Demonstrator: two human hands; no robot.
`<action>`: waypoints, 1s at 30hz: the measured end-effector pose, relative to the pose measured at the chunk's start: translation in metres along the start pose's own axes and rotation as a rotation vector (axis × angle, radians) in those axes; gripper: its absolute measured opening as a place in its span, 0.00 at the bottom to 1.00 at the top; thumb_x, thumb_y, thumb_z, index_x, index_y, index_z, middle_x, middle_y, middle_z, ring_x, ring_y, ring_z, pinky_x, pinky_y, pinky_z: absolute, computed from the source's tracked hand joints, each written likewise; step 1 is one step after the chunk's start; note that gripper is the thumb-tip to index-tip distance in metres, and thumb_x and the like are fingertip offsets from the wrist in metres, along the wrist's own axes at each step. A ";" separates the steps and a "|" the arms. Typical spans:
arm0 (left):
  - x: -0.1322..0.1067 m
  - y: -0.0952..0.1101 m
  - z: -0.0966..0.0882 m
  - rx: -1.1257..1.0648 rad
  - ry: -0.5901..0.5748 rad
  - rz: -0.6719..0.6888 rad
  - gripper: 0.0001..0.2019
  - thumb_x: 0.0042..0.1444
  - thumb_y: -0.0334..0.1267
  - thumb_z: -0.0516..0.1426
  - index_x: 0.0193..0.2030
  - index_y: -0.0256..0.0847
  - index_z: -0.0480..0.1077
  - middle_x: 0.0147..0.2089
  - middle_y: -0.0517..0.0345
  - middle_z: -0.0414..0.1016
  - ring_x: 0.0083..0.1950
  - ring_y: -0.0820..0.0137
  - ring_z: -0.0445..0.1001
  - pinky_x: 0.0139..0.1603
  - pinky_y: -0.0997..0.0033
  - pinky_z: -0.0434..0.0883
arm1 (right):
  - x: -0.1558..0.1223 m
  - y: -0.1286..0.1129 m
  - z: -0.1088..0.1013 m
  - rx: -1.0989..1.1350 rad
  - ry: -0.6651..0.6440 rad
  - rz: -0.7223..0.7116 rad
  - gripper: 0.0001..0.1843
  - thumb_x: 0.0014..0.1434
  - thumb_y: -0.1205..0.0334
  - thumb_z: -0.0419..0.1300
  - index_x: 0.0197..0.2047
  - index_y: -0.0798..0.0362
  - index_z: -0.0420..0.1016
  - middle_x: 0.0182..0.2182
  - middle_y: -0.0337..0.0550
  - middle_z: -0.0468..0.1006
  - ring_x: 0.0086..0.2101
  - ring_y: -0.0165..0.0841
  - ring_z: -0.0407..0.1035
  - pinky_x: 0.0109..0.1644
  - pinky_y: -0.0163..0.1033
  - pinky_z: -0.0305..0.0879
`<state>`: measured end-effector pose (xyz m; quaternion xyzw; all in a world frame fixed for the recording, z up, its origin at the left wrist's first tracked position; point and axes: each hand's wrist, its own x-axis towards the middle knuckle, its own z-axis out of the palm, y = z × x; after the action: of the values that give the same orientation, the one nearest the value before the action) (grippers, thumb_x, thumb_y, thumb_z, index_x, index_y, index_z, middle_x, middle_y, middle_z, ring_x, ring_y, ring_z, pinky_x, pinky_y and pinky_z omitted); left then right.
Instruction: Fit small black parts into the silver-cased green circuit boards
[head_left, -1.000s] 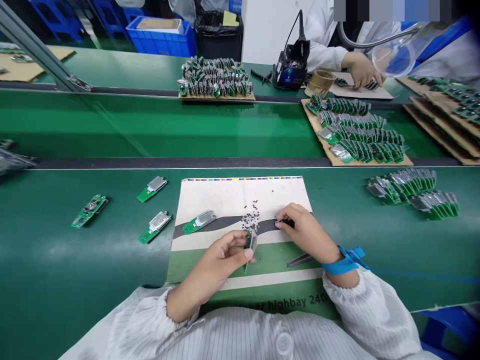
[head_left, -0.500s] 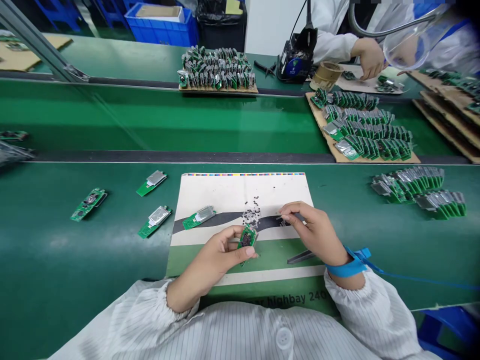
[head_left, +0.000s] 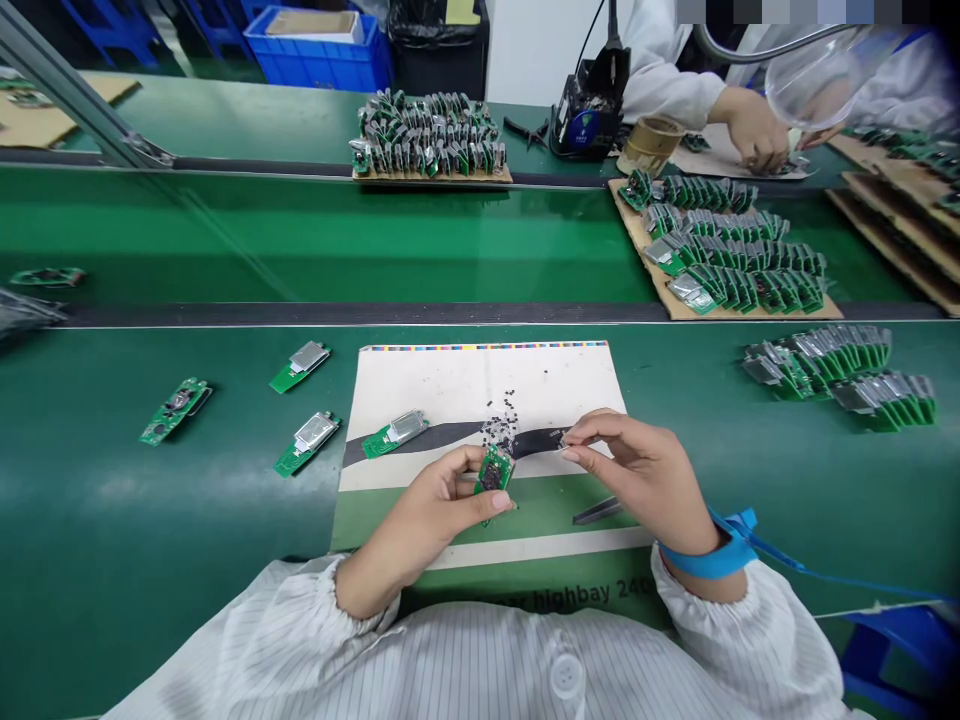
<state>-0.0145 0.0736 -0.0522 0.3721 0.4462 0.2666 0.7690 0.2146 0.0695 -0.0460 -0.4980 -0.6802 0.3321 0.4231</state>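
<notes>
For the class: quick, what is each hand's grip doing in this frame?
Left hand: closed, holding a green circuit board.
Right hand: grip nearly closed at the fingertips; cannot tell whether it holds anything.

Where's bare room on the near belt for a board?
Bare green belt between the paper mat and the stacked boards; also left of the mat, in front of the loose boards. Crowded: mid-mat, at the black components, the left hand with its circuit board, and the right hand.

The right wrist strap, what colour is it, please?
The strap is blue, in the head view.
</notes>
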 end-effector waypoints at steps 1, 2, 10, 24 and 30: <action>0.000 -0.001 0.000 -0.009 -0.003 0.005 0.15 0.47 0.40 0.67 0.39 0.41 0.70 0.40 0.62 0.70 0.37 0.72 0.73 0.45 0.69 0.69 | 0.000 -0.002 0.000 -0.002 -0.009 -0.029 0.04 0.59 0.66 0.63 0.37 0.47 0.76 0.33 0.40 0.79 0.36 0.34 0.73 0.38 0.41 0.72; 0.000 -0.001 0.000 -0.022 -0.010 0.009 0.15 0.46 0.40 0.67 0.39 0.40 0.70 0.39 0.62 0.70 0.37 0.72 0.73 0.44 0.69 0.69 | 0.000 -0.004 -0.001 -0.003 -0.019 -0.057 0.05 0.59 0.68 0.63 0.36 0.47 0.77 0.33 0.40 0.79 0.36 0.35 0.73 0.38 0.42 0.72; -0.008 0.005 0.007 -0.289 -0.084 -0.065 0.14 0.53 0.47 0.64 0.39 0.39 0.70 0.40 0.56 0.78 0.37 0.66 0.79 0.42 0.69 0.71 | -0.004 -0.018 -0.001 0.039 -0.041 -0.106 0.15 0.60 0.74 0.59 0.42 0.44 0.79 0.35 0.41 0.78 0.36 0.34 0.73 0.34 0.40 0.71; -0.012 0.003 0.006 -0.313 -0.220 -0.105 0.20 0.44 0.39 0.71 0.41 0.40 0.70 0.37 0.60 0.75 0.39 0.71 0.77 0.43 0.71 0.69 | -0.011 -0.034 0.017 0.261 0.008 -0.073 0.14 0.59 0.76 0.58 0.43 0.47 0.67 0.36 0.40 0.75 0.42 0.36 0.73 0.43 0.44 0.77; -0.009 0.001 0.008 -0.148 -0.047 -0.014 0.20 0.44 0.40 0.70 0.41 0.39 0.69 0.34 0.60 0.75 0.35 0.73 0.73 0.35 0.74 0.67 | -0.014 -0.027 0.027 0.187 -0.002 -0.053 0.12 0.60 0.74 0.58 0.41 0.47 0.65 0.36 0.41 0.76 0.43 0.37 0.74 0.46 0.48 0.77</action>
<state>-0.0117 0.0649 -0.0451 0.3172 0.4096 0.2850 0.8064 0.1809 0.0473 -0.0371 -0.4378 -0.6595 0.3833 0.4758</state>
